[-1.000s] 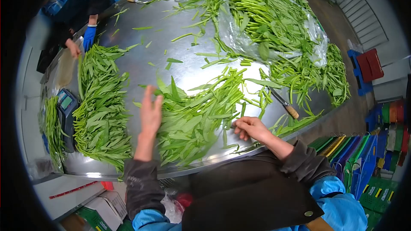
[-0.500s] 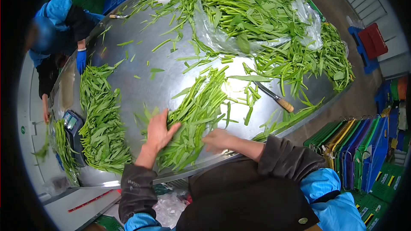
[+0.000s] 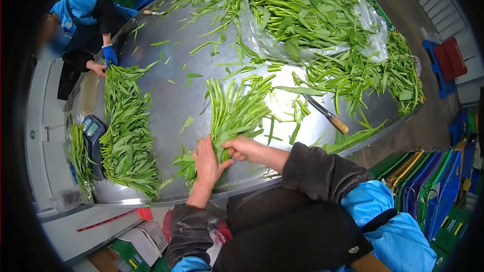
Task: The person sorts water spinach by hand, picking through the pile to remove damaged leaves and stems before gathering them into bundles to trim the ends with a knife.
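Observation:
A bunch of long-stemmed leafy greens (image 3: 229,111) stands tilted near the table's front edge, cut stem ends pointing away from me. My left hand (image 3: 207,160) is wrapped round its lower left side, thumb towards the right. From the right, my right hand (image 3: 242,148) closes on the same bunch with curled fingers. Some leaves hang below and left of my left hand. A knife (image 3: 327,114) with a wooden handle lies to the right, beside short cut stem pieces (image 3: 295,113).
A big heap of greens (image 3: 302,15) on clear plastic covers the far side of the metal table (image 3: 166,106). At left lie a row of greens (image 3: 128,136) and a scale (image 3: 92,133). A co-worker (image 3: 83,20) handles greens there with one blue-gloved hand (image 3: 109,54).
My hands have come together and gathered the loose greens into a raised bunch. The co-worker's bare hand has moved up beside the gloved one. The view has shifted slightly.

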